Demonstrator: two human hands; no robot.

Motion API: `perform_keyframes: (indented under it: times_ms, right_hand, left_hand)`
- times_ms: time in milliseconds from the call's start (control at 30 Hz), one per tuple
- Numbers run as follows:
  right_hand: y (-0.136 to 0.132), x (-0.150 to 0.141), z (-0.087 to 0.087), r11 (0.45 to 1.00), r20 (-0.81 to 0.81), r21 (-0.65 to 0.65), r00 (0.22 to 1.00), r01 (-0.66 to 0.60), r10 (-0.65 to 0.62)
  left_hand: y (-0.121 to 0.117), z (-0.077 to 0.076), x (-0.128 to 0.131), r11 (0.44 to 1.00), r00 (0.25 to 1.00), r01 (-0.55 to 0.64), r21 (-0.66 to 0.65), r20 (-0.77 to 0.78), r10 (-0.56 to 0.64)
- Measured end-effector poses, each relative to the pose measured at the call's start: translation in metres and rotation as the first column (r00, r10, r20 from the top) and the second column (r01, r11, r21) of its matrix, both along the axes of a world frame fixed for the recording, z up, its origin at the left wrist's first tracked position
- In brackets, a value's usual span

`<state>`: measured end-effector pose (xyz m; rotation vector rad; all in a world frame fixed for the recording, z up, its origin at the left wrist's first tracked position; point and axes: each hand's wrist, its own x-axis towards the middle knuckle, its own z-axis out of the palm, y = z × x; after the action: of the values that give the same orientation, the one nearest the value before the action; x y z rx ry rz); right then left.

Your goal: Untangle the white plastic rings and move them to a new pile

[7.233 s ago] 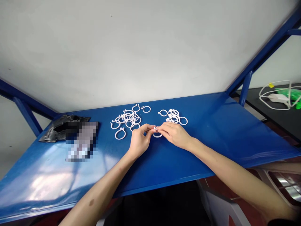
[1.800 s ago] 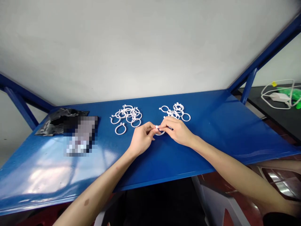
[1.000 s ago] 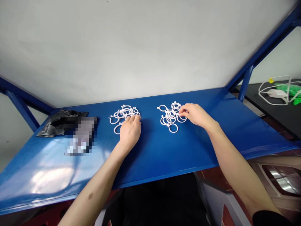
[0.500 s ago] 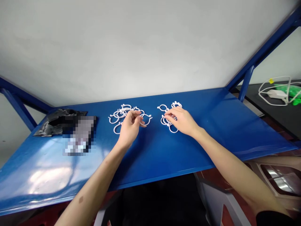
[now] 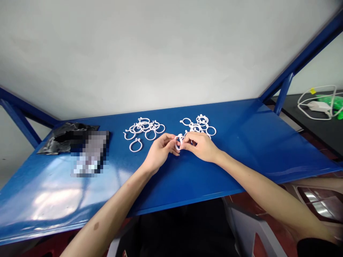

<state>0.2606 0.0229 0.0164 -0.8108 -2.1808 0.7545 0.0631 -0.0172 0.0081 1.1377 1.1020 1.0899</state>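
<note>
A white plastic ring (image 5: pixel 177 145) with small knobbed ends is pinched between my two hands, just above the table. My left hand (image 5: pixel 161 150) has its thumb and fingers closed on the ring's left side. From the right, the fingertips of my right hand (image 5: pixel 200 145) pinch the same ring. Fingers cover much of it, so I cannot tell whether its ends are joined. Several similar rings (image 5: pixel 143 125) lie in a loose pile beyond my left hand, with a single ring (image 5: pixel 135 145) nearer me. Another group of rings (image 5: pixel 203 120) lies behind my right hand, which partly hides it.
On the left of the blue table (image 5: pixel 171 185) lie a crumpled black plastic bag (image 5: pixel 57 139) and a blurred-out flat object (image 5: pixel 92 151). A white wall rises behind. Blue metal braces (image 5: pixel 284 93) stand at both sides. A white cable with a plug (image 5: pixel 318 106) rests on a dark surface at right.
My left hand has moved right with the ring, away from the left pile. My right hand has come left and nearer me from the right group, and now both hands meet at the ring.
</note>
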Motion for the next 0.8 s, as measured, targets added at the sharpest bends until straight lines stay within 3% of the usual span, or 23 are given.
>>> perform_keyframes:
  times_ms: [100,267,367,433,500,800]
  right_hand:
    - [-0.0012,-0.0002,-0.0004,1.000,-0.024,0.007,1.000,0.005,-0.005]
    - [-0.0023,-0.0047,-0.0041,0.987,-0.043,0.155,0.998,-0.031,0.039]
    - [-0.0013,-0.0050,-0.0054,0.983,-0.059,0.163,0.995,0.086,-0.077]
    - [-0.0001,-0.0035,-0.0055,0.974,-0.031,0.138,0.983,0.182,-0.179]
    - [0.0008,-0.0018,-0.0058,0.965,0.001,0.130,0.973,0.227,-0.229]
    - [-0.0052,-0.0029,-0.0055,0.954,0.052,0.202,0.970,0.222,-0.236]
  left_hand:
    - [-0.0016,0.0031,-0.0006,0.992,0.993,0.100,-0.075,0.068,-0.095]
    - [-0.0036,0.0020,0.0016,0.967,0.974,0.218,-0.132,0.092,-0.207]
    - [-0.0028,0.0006,0.0044,0.991,0.995,0.093,-0.101,0.031,-0.090]
    - [-0.0012,0.0009,0.0045,0.998,0.998,-0.053,-0.028,-0.022,0.052]
    - [0.0003,0.0021,0.0031,0.992,0.991,-0.120,0.045,-0.059,0.123]
    - [-0.0021,0.0026,0.0031,0.991,0.975,-0.073,0.110,-0.202,0.095]
